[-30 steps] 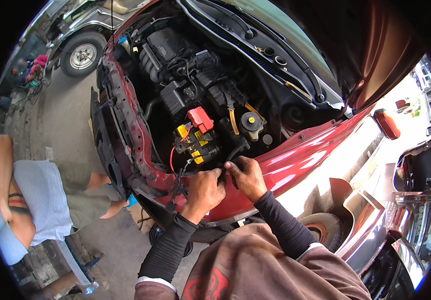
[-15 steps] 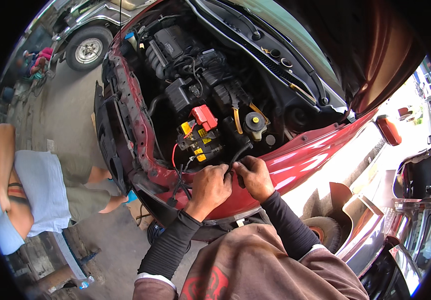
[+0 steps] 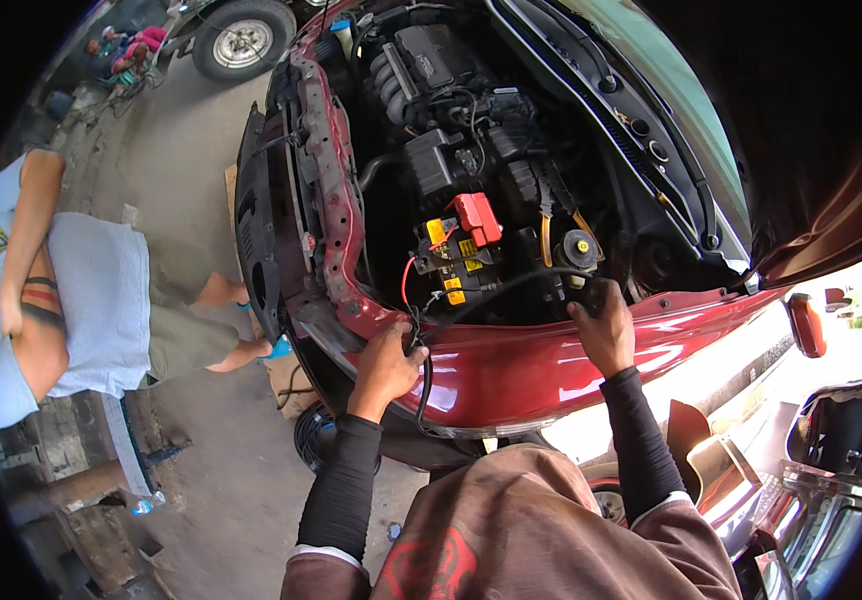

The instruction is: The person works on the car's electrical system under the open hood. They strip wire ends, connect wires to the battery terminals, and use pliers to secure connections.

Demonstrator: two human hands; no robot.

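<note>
My left hand is closed round thin black wires at the front edge of the red fender. One black wire end hangs in a loop over the paint below it. My right hand grips a black cable, which stretches in an arc between the two hands. Behind the cable sits the car battery, with yellow labels and a red terminal cover. A red wire bends down from the battery toward my left hand. Close beyond my right fingers stands a round fluid reservoir with a dark cap.
The raised hood slopes over the right side of the engine bay. At left stands a person with folded arms. A coil of black cable lies on the floor. Another vehicle's wheel is at the far left.
My hands have moved apart, the left one leftward along the fender and the right one to the right, drawing the black cable out between them. The view has shifted too.
</note>
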